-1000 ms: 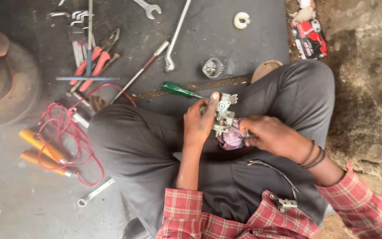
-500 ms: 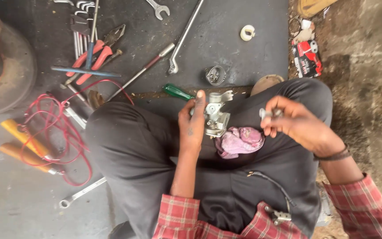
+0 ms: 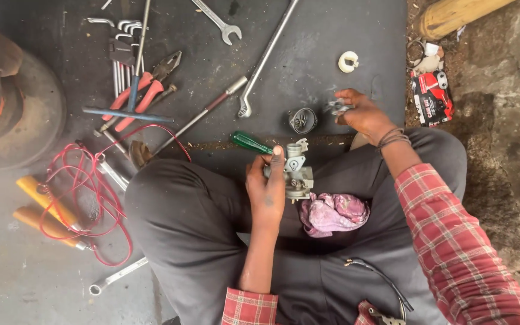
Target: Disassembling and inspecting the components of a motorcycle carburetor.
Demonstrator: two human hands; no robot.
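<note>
Carburetor [image 3: 296, 171]: centre of frame, above the lap, upright.
Left hand [image 3: 267, 189]: clenched around the carburetor's left side.
Right hand [image 3: 362, 114]: upper right of centre, fingers pinching a small metal part [image 3: 336, 107] over the mat [image 3: 308, 66].
Cup [image 3: 303, 120]: just left of that part.
Rag [image 3: 334, 212]: on the lap, below the carburetor.
Screwdriver [image 3: 250, 142]: green handle, just upper left of the carburetor.

Soft, even daylight; sharp centre, slightly warped edges.
</note>
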